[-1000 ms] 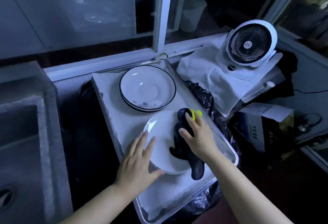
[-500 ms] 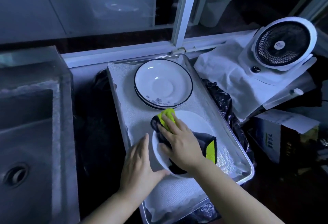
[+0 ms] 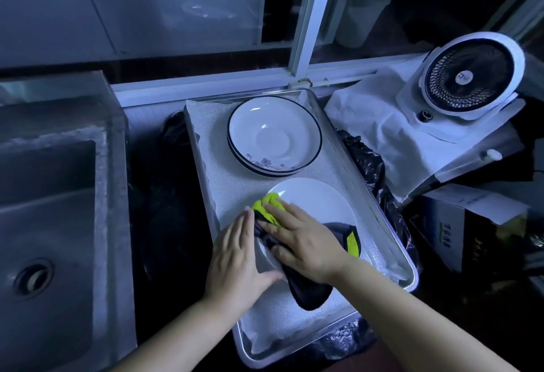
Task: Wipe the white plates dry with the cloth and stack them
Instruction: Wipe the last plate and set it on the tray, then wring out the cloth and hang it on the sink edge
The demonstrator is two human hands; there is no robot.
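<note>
A plain white plate [image 3: 318, 204] lies on the near half of a lined metal tray [image 3: 379, 204]. My right hand [image 3: 300, 239] presses a dark cloth with a yellow-green side [image 3: 269, 205] flat onto the plate's left part, fingers straight. My left hand [image 3: 238, 257] rests with straight fingers against the plate's left rim, thumb on the plate. Behind it sits a stack of dark-rimmed white plates [image 3: 273, 136] with a small flower print.
A steel sink [image 3: 47, 209] lies to the left. A white desk fan [image 3: 471, 77] on a white cloth stands at the right, with a cardboard box [image 3: 459, 230] below it. Black plastic bag [image 3: 371, 159] borders the tray's right side. A window frame runs behind.
My right hand has slid the cloth from the plate's right side across to its left edge. My left hand has stayed at the plate's left rim.
</note>
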